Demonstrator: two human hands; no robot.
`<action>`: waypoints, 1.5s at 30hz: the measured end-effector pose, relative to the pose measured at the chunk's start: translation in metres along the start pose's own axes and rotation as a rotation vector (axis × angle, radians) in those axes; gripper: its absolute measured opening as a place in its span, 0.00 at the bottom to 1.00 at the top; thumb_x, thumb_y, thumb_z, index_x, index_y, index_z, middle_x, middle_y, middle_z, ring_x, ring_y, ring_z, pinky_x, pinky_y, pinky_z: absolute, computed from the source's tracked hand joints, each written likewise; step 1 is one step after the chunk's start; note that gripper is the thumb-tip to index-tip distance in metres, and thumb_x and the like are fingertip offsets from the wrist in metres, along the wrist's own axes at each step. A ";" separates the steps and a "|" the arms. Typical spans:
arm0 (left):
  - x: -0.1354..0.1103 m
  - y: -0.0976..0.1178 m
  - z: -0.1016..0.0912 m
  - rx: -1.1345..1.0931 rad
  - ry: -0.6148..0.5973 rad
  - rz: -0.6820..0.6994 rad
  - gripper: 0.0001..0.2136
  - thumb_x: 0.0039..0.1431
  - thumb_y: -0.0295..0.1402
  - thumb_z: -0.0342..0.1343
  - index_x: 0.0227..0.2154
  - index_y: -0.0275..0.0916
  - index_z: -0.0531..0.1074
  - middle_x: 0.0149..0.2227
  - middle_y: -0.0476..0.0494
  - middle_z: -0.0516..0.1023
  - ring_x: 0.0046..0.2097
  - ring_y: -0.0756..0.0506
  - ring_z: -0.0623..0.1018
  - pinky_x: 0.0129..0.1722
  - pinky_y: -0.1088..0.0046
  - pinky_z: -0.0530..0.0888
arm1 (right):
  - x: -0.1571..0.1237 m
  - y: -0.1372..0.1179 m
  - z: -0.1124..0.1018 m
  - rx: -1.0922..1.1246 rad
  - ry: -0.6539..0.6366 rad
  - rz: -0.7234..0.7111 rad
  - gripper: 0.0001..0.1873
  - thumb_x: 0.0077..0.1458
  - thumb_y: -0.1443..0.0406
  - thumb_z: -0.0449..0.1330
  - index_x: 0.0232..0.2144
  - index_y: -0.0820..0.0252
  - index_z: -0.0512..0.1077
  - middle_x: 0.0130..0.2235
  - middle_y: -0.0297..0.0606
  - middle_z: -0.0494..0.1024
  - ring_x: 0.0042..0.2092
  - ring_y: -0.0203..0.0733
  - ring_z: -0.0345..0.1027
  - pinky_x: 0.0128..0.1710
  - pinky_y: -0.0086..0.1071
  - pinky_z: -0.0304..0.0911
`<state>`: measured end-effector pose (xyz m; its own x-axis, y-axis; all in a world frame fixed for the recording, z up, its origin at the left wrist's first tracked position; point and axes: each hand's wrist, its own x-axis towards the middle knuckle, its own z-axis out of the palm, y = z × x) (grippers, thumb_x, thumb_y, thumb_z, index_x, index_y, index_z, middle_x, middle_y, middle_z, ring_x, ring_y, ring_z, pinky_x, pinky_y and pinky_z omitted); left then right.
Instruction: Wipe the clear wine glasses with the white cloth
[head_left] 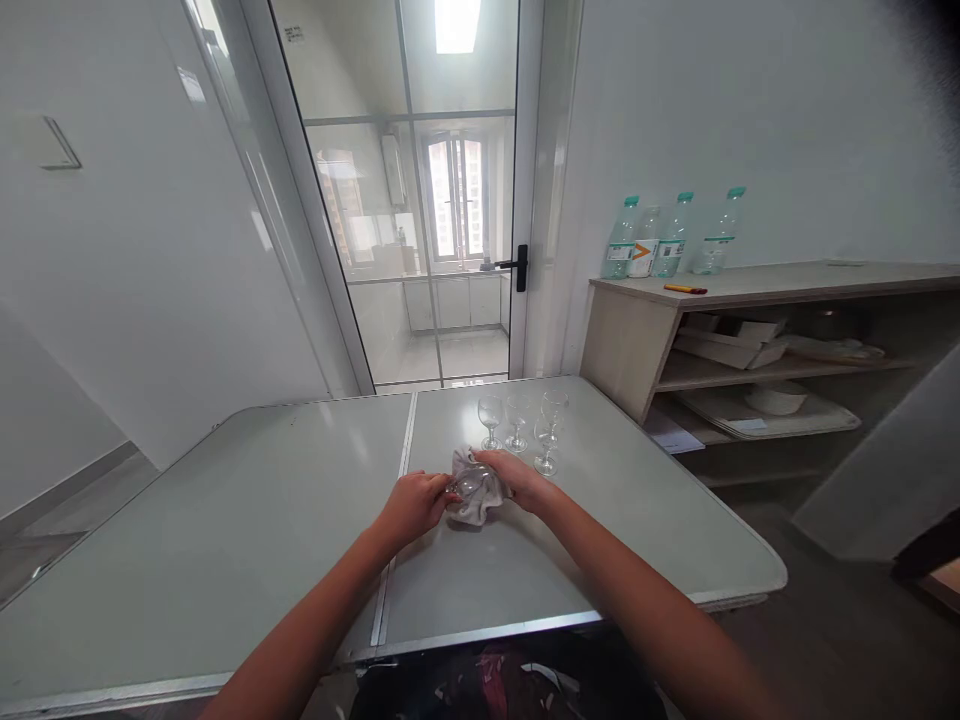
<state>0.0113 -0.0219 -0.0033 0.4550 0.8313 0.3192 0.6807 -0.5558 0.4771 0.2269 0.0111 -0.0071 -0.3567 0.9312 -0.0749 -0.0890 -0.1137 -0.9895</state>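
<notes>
A crumpled pale grey cloth (480, 508) is bunched between my two hands, just above the table. Partly wrapped in it is a clear wine glass (463, 487), tilted on its side. My left hand (416, 503) is closed at the glass's left end, fingers pinched together. From the right, my right hand (519, 478) grips the cloth around the glass; some of its fingers are hidden by the folds. Just beyond my right hand, several clear stemmed glasses stand upright close together, among them a left one (490, 412) and a nearest one (546, 452).
The pale table (300, 520) has a metal seam (409, 430) left of my hands. On the right stands a wooden shelf unit (630, 330) bearing several plastic bottles (670, 240) and a yellow-red object (685, 289). A glass door (450, 200) is behind the table.
</notes>
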 end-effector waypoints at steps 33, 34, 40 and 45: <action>0.004 -0.003 0.014 -0.762 0.121 -0.327 0.09 0.44 0.32 0.55 0.16 0.37 0.61 0.16 0.55 0.57 0.21 0.55 0.56 0.22 0.77 0.52 | -0.027 -0.024 0.021 -1.000 -0.130 -0.956 0.27 0.56 0.70 0.58 0.58 0.50 0.71 0.61 0.38 0.72 0.69 0.55 0.50 0.70 0.58 0.29; 0.003 -0.002 0.014 -0.748 0.093 -0.303 0.09 0.44 0.31 0.54 0.16 0.37 0.61 0.16 0.55 0.57 0.21 0.55 0.56 0.22 0.77 0.52 | -0.026 -0.025 0.019 -1.005 -0.125 -0.959 0.26 0.55 0.69 0.59 0.56 0.50 0.72 0.59 0.39 0.73 0.68 0.56 0.52 0.70 0.57 0.34; -0.001 0.008 0.011 -0.801 -0.082 -0.178 0.14 0.54 0.37 0.57 0.18 0.37 0.64 0.16 0.54 0.60 0.20 0.55 0.58 0.21 0.77 0.54 | -0.024 -0.030 0.006 -0.747 -0.208 -0.950 0.16 0.54 0.63 0.65 0.47 0.50 0.76 0.50 0.40 0.78 0.54 0.51 0.66 0.61 0.49 0.57; -0.003 0.014 0.009 -0.841 -0.164 -0.153 0.22 0.63 0.50 0.54 0.31 0.32 0.74 0.21 0.47 0.72 0.18 0.53 0.66 0.22 0.76 0.60 | -0.026 -0.020 0.017 -0.320 -0.011 -0.746 0.16 0.67 0.54 0.53 0.46 0.56 0.72 0.43 0.41 0.75 0.42 0.45 0.68 0.45 0.39 0.65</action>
<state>0.0250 -0.0318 -0.0051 0.5142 0.8505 0.1105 0.1210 -0.1995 0.9724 0.2225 -0.0168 0.0169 -0.3174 0.7188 0.6185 -0.0372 0.6423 -0.7656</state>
